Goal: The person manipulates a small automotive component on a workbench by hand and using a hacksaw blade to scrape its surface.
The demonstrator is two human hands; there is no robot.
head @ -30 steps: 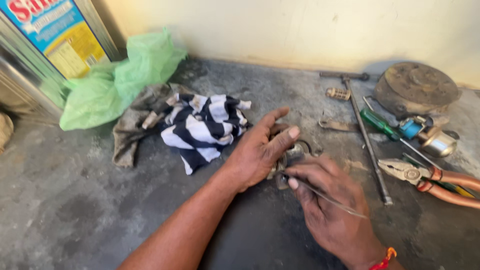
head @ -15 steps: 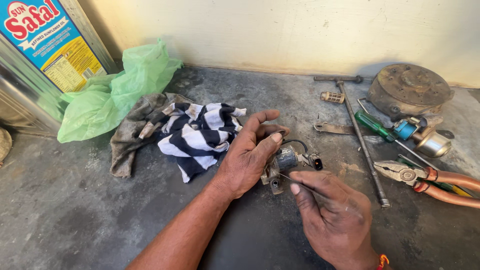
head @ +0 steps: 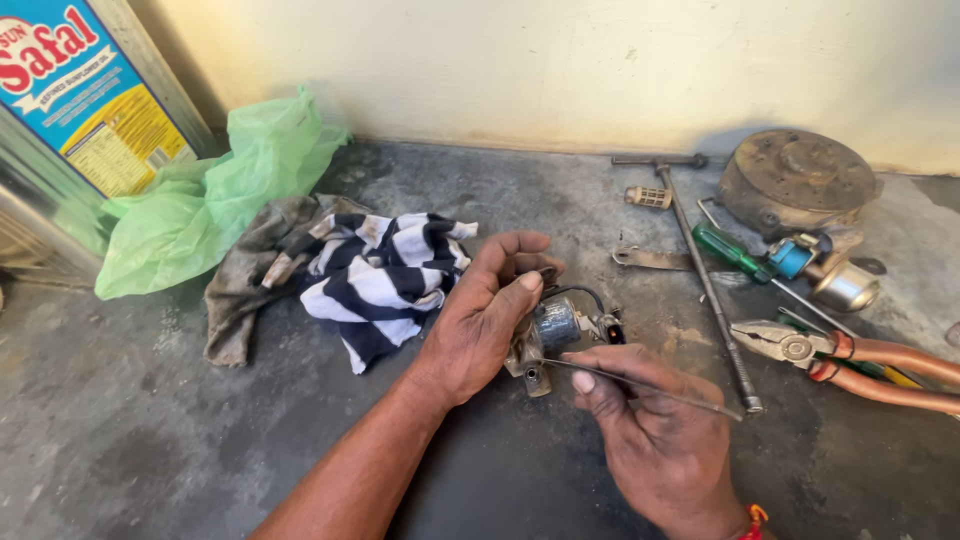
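My left hand point(head: 482, 318) grips a small metal engine part point(head: 553, 332) with a short black wire, holding it just above the grey concrete floor point(head: 150, 440). My right hand point(head: 655, 435) pinches a thin metal rod point(head: 650, 384), and the rod's tip touches the lower side of the part. A black-and-white striped cloth point(head: 380, 275) lies on a dirty grey rag point(head: 245, 290) just left of my left hand.
At the right lie orange-handled pliers point(head: 850, 355), a green-handled screwdriver point(head: 735, 252), a long T-handle wrench point(head: 700, 265), a round rusty metal cover point(head: 797, 180) and a small shiny cup point(head: 845, 287). A green plastic bag point(head: 215, 195) and a large tin point(head: 70, 120) stand at the left by the wall.
The view has shifted, and my hands have drawn slightly nearer. The thin rod has swung up level, its tip now against the part.
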